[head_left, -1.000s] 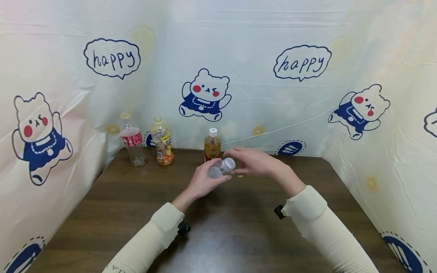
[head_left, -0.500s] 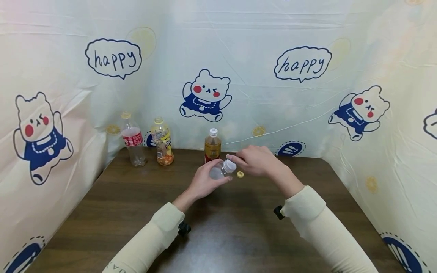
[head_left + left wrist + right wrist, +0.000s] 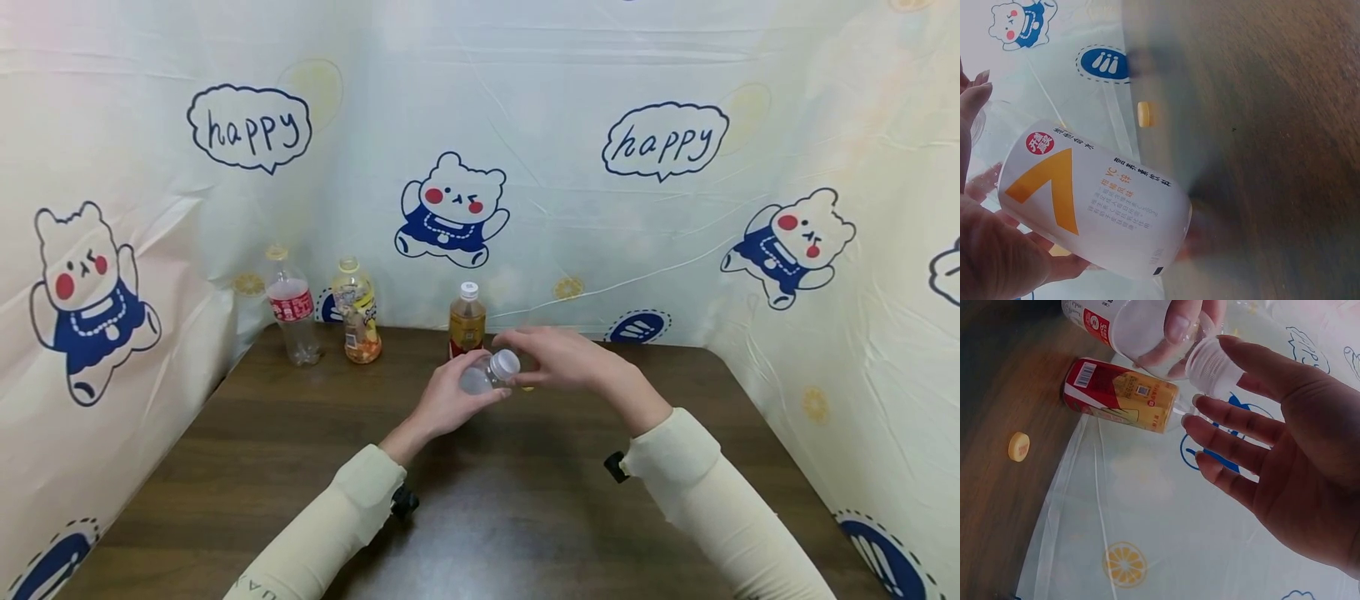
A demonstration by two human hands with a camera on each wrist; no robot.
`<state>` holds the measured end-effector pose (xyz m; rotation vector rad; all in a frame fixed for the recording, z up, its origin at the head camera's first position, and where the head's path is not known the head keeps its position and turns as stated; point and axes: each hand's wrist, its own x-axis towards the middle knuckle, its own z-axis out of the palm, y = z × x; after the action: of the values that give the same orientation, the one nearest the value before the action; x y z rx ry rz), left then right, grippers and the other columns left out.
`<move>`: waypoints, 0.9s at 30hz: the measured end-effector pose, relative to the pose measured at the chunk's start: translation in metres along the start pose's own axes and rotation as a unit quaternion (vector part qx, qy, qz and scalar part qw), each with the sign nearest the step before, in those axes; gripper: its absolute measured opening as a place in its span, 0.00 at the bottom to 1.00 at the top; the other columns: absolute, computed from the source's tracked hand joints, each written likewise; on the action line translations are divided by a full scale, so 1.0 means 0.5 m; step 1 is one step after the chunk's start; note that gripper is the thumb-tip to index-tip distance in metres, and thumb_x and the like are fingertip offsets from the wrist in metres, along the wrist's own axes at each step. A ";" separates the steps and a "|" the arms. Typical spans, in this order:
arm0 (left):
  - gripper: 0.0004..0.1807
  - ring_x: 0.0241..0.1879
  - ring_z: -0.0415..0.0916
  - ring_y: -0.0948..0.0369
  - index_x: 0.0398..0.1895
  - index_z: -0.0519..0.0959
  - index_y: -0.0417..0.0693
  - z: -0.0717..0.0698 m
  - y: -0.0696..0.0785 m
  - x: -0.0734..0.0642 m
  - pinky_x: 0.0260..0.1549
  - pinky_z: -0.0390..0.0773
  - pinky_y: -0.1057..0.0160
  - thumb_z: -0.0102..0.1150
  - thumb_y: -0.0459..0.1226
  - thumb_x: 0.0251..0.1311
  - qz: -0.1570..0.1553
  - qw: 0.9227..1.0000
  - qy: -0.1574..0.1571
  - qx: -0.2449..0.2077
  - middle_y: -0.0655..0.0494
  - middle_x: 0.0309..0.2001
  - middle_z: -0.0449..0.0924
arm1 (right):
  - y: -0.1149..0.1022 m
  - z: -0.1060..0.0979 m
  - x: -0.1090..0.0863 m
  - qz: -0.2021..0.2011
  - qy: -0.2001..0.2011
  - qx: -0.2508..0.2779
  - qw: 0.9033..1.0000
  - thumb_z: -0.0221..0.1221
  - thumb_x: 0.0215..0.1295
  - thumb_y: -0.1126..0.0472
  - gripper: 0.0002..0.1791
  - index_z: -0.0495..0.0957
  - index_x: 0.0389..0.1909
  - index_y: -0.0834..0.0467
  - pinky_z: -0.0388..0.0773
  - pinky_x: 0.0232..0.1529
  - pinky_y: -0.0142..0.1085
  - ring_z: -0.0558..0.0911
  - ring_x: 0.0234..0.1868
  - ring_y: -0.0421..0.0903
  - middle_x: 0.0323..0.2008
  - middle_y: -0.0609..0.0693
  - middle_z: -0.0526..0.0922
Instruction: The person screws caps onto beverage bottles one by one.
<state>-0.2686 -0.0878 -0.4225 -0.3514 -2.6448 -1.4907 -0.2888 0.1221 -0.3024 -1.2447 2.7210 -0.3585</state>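
Bottle in hand: clear plastic bottle (image 3: 474,381), smooth rounded shoulder, cylindrical body in a matte white label with an orange chevron and small printed characters. White cap (image 3: 1213,367) on the neck, short cylinder, finely ribbed side.

Position: bottle tilted between the two hands, neck leaning toward the person's right. Left hand (image 3: 448,397) wraps the shoulder from the left, fingers and thumb curled round it, firm hold. Right hand (image 3: 1310,437) is spread loosely about the cap, fingers slightly bent, thumb on one side; gripping nothing that I can see. Cannot tell whether its fingertips touch the cap.

Nearby: small round yellow cap (image 3: 1144,114) lying on the dark wood-grain table (image 3: 525,508), partly hidden by the right hand from the head view. Amber bottle (image 3: 468,318), white-topped, upright just behind the left hand. Farther left, well apart: red-labelled clear bottle (image 3: 291,304) and yellow-labelled bottle (image 3: 358,312), both upright. Behind, a creased, printed sheet (image 3: 555,50).
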 end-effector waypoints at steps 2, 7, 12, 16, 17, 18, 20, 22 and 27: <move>0.35 0.56 0.75 0.53 0.67 0.74 0.62 0.000 0.000 -0.001 0.53 0.80 0.46 0.74 0.55 0.56 0.000 1.000 -0.001 0.000 0.56 0.63 0.77 | 0.000 0.002 0.002 -0.003 0.002 -0.010 1.000 0.70 0.65 0.51 0.28 0.76 0.65 0.47 0.80 0.55 0.43 0.81 0.52 0.43 0.56 0.44 0.82; 0.34 0.55 0.76 0.54 0.66 0.75 0.62 0.002 -0.001 -0.003 0.51 0.80 0.47 0.74 0.56 0.56 0.006 1.000 -0.007 0.004 0.57 0.62 0.77 | 0.000 0.007 0.007 0.008 0.011 -0.034 0.999 0.68 0.67 0.47 0.17 0.81 0.53 0.46 0.80 0.41 0.39 0.81 0.39 0.41 0.40 0.41 0.85; 0.34 0.54 0.76 0.55 0.65 0.75 0.63 0.002 -0.004 0.000 0.50 0.80 0.48 0.74 0.58 0.55 0.014 1.000 -0.003 0.015 0.59 0.61 0.78 | -0.001 0.012 0.010 0.038 0.015 -0.064 0.997 0.59 0.71 0.37 0.17 0.82 0.44 0.46 0.76 0.28 0.35 0.77 0.28 0.40 0.26 0.38 0.80; 0.35 0.54 0.76 0.55 0.65 0.75 0.62 0.001 -0.005 0.001 0.50 0.80 0.48 0.74 0.58 0.55 0.016 1.000 -0.002 0.014 0.58 0.61 0.78 | -0.002 0.012 0.007 0.051 0.022 -0.077 0.995 0.54 0.73 0.35 0.20 0.83 0.45 0.46 0.75 0.28 0.35 0.77 0.28 0.40 0.26 0.37 0.79; 0.35 0.54 0.77 0.55 0.65 0.75 0.62 0.001 -0.006 0.001 0.50 0.80 0.48 0.74 0.58 0.55 0.015 1.000 -0.002 0.013 0.58 0.61 0.78 | -0.002 0.011 0.006 0.049 0.023 -0.072 0.996 0.55 0.73 0.36 0.20 0.82 0.47 0.47 0.76 0.29 0.36 0.78 0.29 0.40 0.27 0.38 0.79; 0.35 0.54 0.76 0.55 0.66 0.75 0.62 0.001 -0.007 0.001 0.50 0.80 0.48 0.74 0.57 0.55 0.015 1.000 -0.001 0.012 0.58 0.61 0.78 | -0.001 0.010 0.005 0.047 0.023 -0.067 0.996 0.56 0.73 0.36 0.19 0.81 0.49 0.46 0.76 0.29 0.36 0.78 0.29 0.40 0.28 0.38 0.80; 0.35 0.55 0.76 0.55 0.66 0.75 0.62 0.000 -0.008 0.001 0.51 0.80 0.48 0.74 0.57 0.55 0.017 1.000 0.002 0.010 0.58 0.62 0.78 | 0.002 0.009 0.002 0.033 0.021 -0.044 0.998 0.60 0.71 0.39 0.19 0.79 0.54 0.45 0.79 0.34 0.36 0.80 0.33 0.39 0.33 0.38 0.83; 0.35 0.55 0.76 0.55 0.66 0.75 0.62 -0.001 -0.010 0.001 0.51 0.80 0.47 0.74 0.56 0.55 0.018 1.000 0.004 0.008 0.58 0.62 0.78 | 0.005 0.009 0.002 0.012 0.016 -0.017 1.000 0.64 0.69 0.44 0.22 0.77 0.60 0.45 0.81 0.40 0.36 0.81 0.38 0.39 0.41 0.39 0.84; 0.34 0.55 0.76 0.55 0.66 0.75 0.62 -0.001 -0.009 0.001 0.50 0.80 0.48 0.74 0.55 0.56 0.020 1.000 0.001 0.005 0.58 0.61 0.78 | 0.012 0.015 0.006 -0.027 0.005 0.024 0.999 0.68 0.67 0.52 0.25 0.77 0.64 0.49 0.82 0.50 0.39 0.81 0.45 0.40 0.51 0.42 0.84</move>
<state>-0.2702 -0.0904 -0.4260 -0.4010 -2.6271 -1.4636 -0.2935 0.1226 -0.3112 -1.3101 2.6740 -0.4343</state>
